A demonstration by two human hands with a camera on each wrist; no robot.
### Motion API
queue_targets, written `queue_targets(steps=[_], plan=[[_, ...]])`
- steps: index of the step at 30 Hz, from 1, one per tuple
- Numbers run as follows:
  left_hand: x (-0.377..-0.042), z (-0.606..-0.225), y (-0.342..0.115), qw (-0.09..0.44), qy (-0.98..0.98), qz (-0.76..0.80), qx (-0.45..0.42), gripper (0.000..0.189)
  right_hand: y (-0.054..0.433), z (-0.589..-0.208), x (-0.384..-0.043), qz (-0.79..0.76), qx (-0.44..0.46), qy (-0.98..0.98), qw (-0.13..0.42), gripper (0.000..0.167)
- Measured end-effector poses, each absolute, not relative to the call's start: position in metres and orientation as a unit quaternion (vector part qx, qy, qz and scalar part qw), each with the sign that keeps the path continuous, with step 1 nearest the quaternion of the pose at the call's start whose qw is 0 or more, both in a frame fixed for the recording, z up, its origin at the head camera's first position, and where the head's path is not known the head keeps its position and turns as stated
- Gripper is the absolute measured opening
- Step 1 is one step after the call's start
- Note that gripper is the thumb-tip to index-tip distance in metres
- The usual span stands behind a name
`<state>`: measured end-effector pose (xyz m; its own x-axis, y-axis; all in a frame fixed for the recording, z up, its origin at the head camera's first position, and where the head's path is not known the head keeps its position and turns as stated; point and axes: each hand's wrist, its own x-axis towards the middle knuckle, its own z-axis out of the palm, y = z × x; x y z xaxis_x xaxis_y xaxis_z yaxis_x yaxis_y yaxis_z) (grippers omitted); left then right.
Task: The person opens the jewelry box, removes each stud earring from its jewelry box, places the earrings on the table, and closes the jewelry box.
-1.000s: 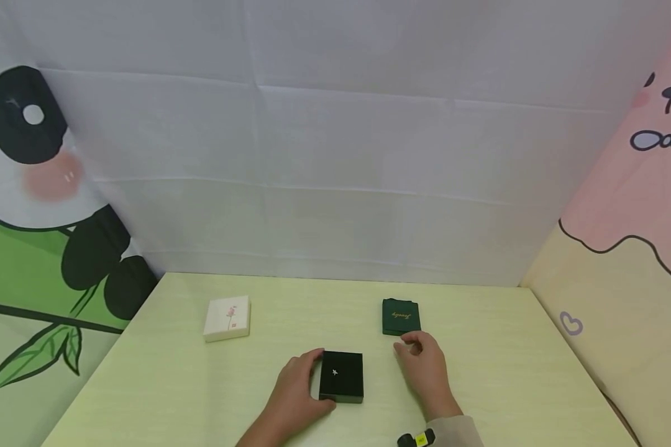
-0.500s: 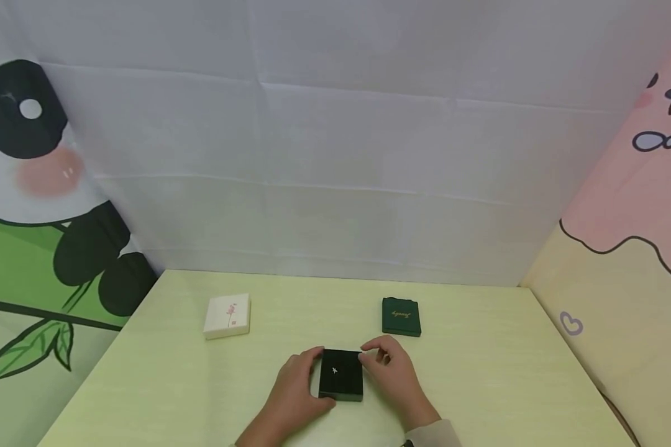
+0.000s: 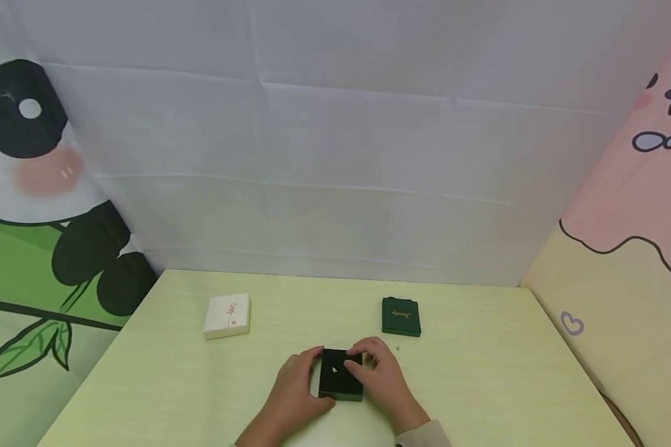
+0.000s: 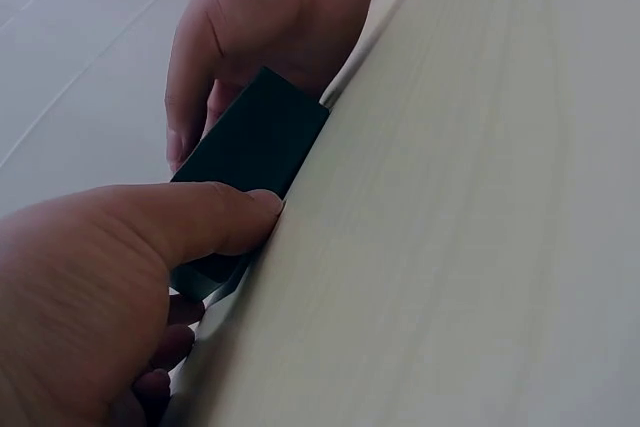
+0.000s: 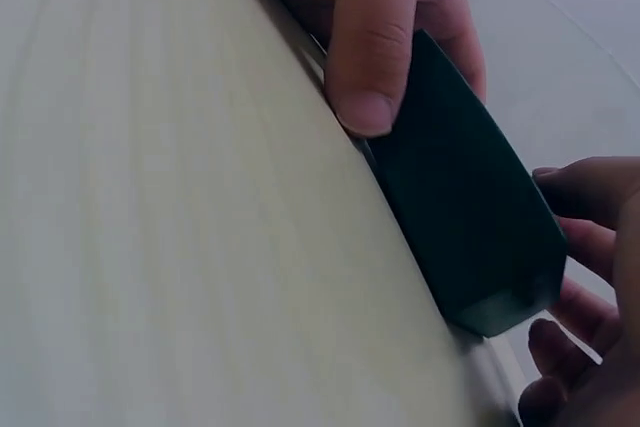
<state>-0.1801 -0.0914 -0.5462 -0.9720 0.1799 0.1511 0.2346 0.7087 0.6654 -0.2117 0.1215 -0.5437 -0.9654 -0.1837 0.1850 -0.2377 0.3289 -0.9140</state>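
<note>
My left hand [image 3: 299, 388] grips a dark green box [image 4: 255, 137] by its left side, fingers at the far corner and thumb at the near one. The box has a black top pad [image 3: 331, 383], and on it sits a small silvery star-shaped piece [image 3: 334, 370]. My right hand [image 3: 379, 380] is over the box's right part, bent index finger and thumb apart, pointing towards the star piece; nothing shows between them. In the right wrist view the left thumb [image 5: 370, 87] lies along the box edge.
A dark green lid-like piece with gold lettering [image 3: 401, 320] lies behind, to the right. Just in front of it is a tiny speck-like object [image 3: 398, 348] on the pale table [image 3: 492, 366]. A white box with a pink flower print [image 3: 227, 316] stands back left.
My right hand has moved left from beside the green lettered piece to over the box, uncovering the tiny object on the table. The left hand keeps its grip in place.
</note>
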Motion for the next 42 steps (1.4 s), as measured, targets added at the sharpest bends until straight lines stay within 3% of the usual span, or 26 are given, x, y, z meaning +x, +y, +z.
queue_targets(steps=[20, 32, 42], plan=[[-0.180, -0.546, -0.094, 0.013, -0.924, -0.368, -0.107, 0.097, 0.099, -0.540, -0.208, 0.471, 0.128, -0.873, 0.014, 0.014], [-0.180, -0.548, -0.094, 0.015, -0.924, -0.367, -0.106, 0.097, 0.098, -0.542, -0.210, 0.465, 0.131, -0.875, 0.013, 0.006], [-0.179, -0.547, -0.094, 0.020, -0.924, -0.364, -0.112, 0.097, 0.100, -0.539, -0.208, 0.476, 0.124, -0.870, -0.017, 0.010]])
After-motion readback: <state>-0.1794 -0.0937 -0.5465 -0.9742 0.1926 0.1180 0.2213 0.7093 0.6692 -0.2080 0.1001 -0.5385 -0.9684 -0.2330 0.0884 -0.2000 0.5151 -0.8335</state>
